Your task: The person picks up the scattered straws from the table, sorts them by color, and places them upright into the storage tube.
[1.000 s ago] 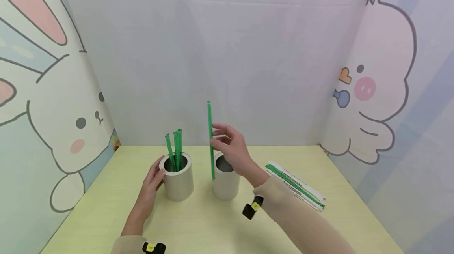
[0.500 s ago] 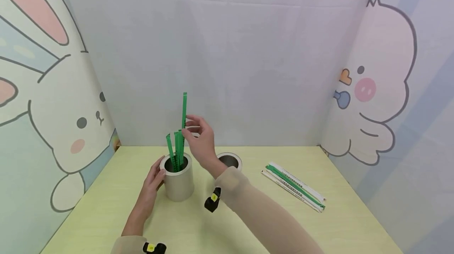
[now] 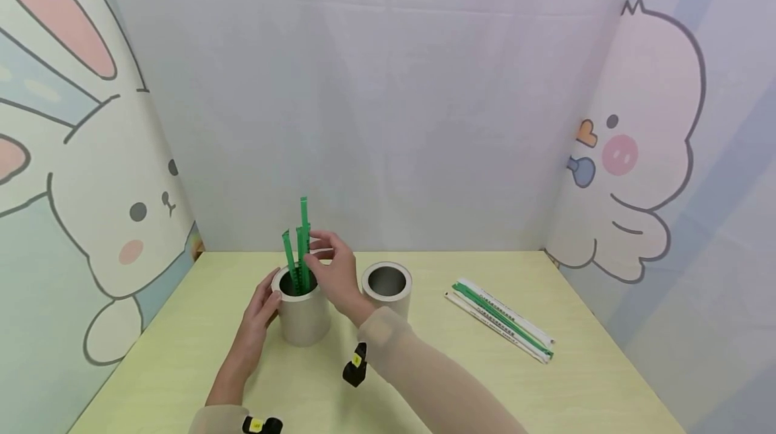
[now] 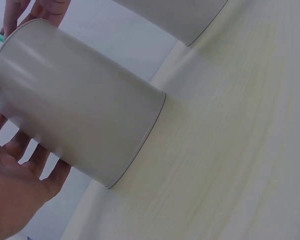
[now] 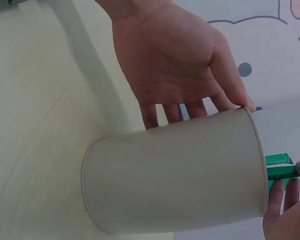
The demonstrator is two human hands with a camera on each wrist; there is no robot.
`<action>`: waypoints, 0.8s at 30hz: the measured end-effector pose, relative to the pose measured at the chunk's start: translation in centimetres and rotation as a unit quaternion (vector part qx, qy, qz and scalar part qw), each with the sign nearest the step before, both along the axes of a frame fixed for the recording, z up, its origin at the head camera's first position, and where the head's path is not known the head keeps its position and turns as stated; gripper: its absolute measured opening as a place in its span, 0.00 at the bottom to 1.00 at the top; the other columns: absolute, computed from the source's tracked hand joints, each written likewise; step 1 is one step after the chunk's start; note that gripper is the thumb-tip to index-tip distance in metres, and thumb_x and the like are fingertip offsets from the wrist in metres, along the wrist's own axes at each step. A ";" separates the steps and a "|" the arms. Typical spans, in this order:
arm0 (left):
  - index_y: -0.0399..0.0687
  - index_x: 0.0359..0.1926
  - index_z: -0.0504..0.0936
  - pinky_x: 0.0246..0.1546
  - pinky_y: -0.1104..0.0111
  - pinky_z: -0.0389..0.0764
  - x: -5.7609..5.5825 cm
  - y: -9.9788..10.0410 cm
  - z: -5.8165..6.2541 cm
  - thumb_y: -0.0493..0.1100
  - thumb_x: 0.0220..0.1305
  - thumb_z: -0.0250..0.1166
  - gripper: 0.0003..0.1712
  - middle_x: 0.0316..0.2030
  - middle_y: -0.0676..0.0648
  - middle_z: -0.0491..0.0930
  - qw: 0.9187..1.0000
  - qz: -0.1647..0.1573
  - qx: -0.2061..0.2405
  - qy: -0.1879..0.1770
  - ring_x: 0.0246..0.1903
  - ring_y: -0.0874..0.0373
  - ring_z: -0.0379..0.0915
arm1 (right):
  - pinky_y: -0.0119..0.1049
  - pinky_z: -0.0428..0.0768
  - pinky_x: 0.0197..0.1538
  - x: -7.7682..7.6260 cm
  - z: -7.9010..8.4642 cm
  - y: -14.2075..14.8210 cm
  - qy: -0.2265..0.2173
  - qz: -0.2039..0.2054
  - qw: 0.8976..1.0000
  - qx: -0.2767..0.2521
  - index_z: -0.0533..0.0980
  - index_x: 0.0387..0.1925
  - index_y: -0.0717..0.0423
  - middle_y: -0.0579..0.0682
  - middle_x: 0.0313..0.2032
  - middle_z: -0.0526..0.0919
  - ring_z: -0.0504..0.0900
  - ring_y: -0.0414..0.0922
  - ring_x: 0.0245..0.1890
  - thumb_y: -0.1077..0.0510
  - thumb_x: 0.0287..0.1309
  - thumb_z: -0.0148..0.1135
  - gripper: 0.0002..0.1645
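A pale grey cup (image 3: 305,323) stands upright on the table, with several green wrapped straws (image 3: 288,249) poking out of its mouth. My left hand (image 3: 257,316) grips it from the left, fingers along its side and thumb at the rim. Over the cup's right rim, my right hand (image 3: 336,279) pinches another green wrapped straw (image 3: 304,210), which reaches down into the cup; its lower end is hidden. The left wrist view shows the left fingers (image 4: 37,160) bent against the cup wall (image 4: 80,100). Green straw tops (image 5: 279,160) show beside the right fingers in the right wrist view.
A second grey cup (image 3: 397,304) stands just right of the first, partly behind my right wrist; no straws show in it. Farther right, a green straw (image 3: 503,318) and some white wrapped straws (image 3: 485,321) lie slantwise on the table. A curtain (image 3: 388,117) rises behind the table.
My right hand has carried the green straw leftward from beside the second cup to the first, then lowered it into the mouth. The left hand has kept its place on the cup.
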State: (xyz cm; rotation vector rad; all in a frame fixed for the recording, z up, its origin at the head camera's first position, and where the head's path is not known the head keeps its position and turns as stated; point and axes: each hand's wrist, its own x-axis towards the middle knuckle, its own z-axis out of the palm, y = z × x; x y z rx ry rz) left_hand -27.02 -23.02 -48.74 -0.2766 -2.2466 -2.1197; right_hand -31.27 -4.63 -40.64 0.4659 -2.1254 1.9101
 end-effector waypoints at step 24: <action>0.58 0.87 0.44 0.78 0.31 0.44 0.1 0.1 0.1 0.59 0.87 0.44 0.38 0.85 0.43 0.45 1.000 0.001 -0.005 0.003 0.83 0.39 0.39 | 0.42 0.89 0.48 1.4 3.4 24.5 0.060 -0.006 0.945 0.321 0.82 0.60 0.55 0.54 0.51 0.87 0.88 0.50 0.47 0.67 0.67 0.70 0.21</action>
